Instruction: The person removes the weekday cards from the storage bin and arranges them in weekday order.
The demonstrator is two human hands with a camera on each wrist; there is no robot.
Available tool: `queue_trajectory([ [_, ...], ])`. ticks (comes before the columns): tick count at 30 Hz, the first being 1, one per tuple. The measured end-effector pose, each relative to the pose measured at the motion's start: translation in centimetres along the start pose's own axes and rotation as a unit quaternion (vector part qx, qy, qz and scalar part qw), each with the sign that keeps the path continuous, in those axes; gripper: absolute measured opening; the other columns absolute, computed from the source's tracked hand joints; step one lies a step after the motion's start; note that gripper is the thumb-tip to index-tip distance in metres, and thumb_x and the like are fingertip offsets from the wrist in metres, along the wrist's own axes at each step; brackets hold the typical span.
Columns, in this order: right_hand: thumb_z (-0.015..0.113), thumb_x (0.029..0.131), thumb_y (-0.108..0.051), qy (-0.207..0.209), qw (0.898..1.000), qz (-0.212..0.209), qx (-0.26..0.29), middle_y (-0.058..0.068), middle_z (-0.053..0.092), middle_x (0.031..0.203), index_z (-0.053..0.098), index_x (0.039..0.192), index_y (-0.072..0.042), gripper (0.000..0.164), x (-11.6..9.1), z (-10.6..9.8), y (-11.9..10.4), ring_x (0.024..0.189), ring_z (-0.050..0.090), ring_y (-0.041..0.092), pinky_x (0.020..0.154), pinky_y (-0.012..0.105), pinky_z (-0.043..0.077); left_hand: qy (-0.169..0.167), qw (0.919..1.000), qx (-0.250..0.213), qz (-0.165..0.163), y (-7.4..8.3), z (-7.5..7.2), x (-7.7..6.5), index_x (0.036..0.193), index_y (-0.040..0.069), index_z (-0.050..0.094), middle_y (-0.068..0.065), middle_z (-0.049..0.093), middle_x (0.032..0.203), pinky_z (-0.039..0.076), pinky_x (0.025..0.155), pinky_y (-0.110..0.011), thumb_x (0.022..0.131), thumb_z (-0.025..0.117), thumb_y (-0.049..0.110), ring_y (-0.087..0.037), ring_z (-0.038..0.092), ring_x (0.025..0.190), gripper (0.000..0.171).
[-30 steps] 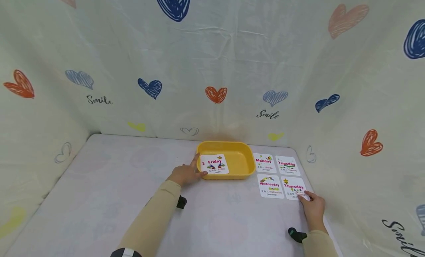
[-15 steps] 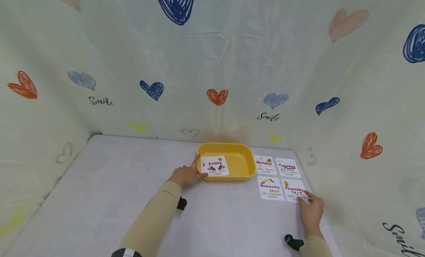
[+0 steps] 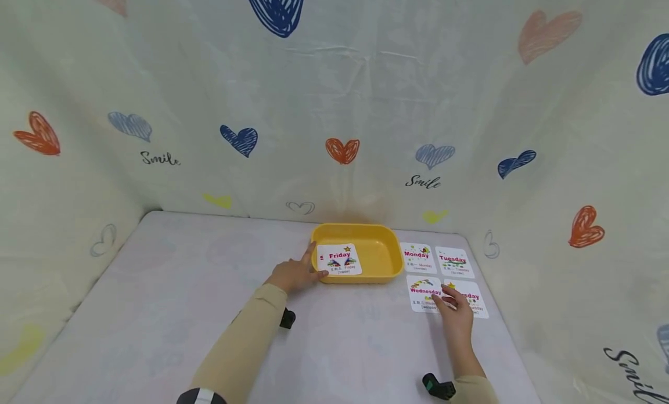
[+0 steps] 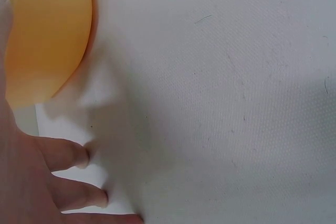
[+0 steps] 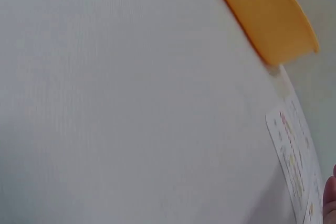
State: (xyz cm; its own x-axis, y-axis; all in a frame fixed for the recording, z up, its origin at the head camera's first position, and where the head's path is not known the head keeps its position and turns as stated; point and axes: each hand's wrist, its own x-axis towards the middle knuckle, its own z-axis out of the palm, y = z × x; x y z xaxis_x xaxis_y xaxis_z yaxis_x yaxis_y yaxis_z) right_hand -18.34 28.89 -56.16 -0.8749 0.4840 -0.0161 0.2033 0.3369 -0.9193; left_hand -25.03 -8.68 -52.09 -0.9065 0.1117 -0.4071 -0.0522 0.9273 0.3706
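Note:
The yellow tray (image 3: pixel 376 256) sits at the back of the table, with a Friday card (image 3: pixel 340 260) inside its left end. Part of another card shows from under it. My left hand (image 3: pixel 291 275) touches the tray's front left corner with index finger and thumb; its other fingers are spread in the left wrist view. To the tray's right lie Monday (image 3: pixel 418 259), Tuesday (image 3: pixel 455 263), Wednesday (image 3: pixel 421 299) and Thursday (image 3: pixel 478 311) cards in two rows. Over the lower pair is my right hand (image 3: pixel 458 323), fingers apart, holding nothing and covering part of the Thursday card.
A white-covered table (image 3: pixel 209 288) spreads left and in front of the tray. Pale curtains (image 3: pixel 292 90) with printed hearts stand behind and at both sides. A small black device (image 3: pixel 438 386) sits at my right wrist, another (image 3: pixel 287 318) at the left.
My right hand has let go of the Thursday card's right edge and moved left, over the gap between Wednesday and Thursday. The left hand stays at the tray.

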Motion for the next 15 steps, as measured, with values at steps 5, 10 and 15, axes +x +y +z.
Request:
queue_trajectory([
  [5, 0.07, 0.089, -0.006, -0.031, 0.999, 0.015, 0.042, 0.014, 0.057, 0.122, 0.061, 0.126, -0.003, 0.038, -1.1, 2.0, -2.0, 0.093, 0.053, 0.01, 0.068, 0.008, 0.047, -0.003, 1.0, 0.002, 0.0, 0.1, 0.0, 0.0, 0.158, 0.028, -0.002, -0.033, 0.045, 0.138, 0.038, 0.1, -0.062, 0.088, 0.046, 0.072, -0.051, 0.044, 0.126, 0.095],
  [10, 0.069, 0.09, -0.004, -0.066, 0.993, 0.032, 0.088, 0.012, 0.056, 0.121, 0.06, 0.129, -0.004, 0.04, -2.3, 3.9, -3.9, 0.097, 0.053, 0.015, 0.074, 0.012, 0.05, -0.005, 1.0, 0.0, 0.001, 0.3, -0.2, -0.2, 0.158, 0.028, -0.001, -0.034, 0.043, 0.14, 0.038, 0.101, -0.062, 0.088, 0.046, 0.073, -0.052, 0.043, 0.127, 0.096],
  [15, 0.073, 0.087, -0.002, -0.077, 0.99, 0.011, 0.119, 0.012, 0.058, 0.118, 0.062, 0.125, -0.002, 0.04, -3.3, 6.0, -5.6, 0.096, 0.054, 0.019, 0.075, 0.014, 0.052, -0.008, 1.0, 0.004, 0.0, 0.3, -0.4, -0.3, 0.158, 0.027, -0.002, -0.034, 0.043, 0.14, 0.037, 0.102, -0.061, 0.089, 0.046, 0.072, -0.051, 0.042, 0.128, 0.095],
])
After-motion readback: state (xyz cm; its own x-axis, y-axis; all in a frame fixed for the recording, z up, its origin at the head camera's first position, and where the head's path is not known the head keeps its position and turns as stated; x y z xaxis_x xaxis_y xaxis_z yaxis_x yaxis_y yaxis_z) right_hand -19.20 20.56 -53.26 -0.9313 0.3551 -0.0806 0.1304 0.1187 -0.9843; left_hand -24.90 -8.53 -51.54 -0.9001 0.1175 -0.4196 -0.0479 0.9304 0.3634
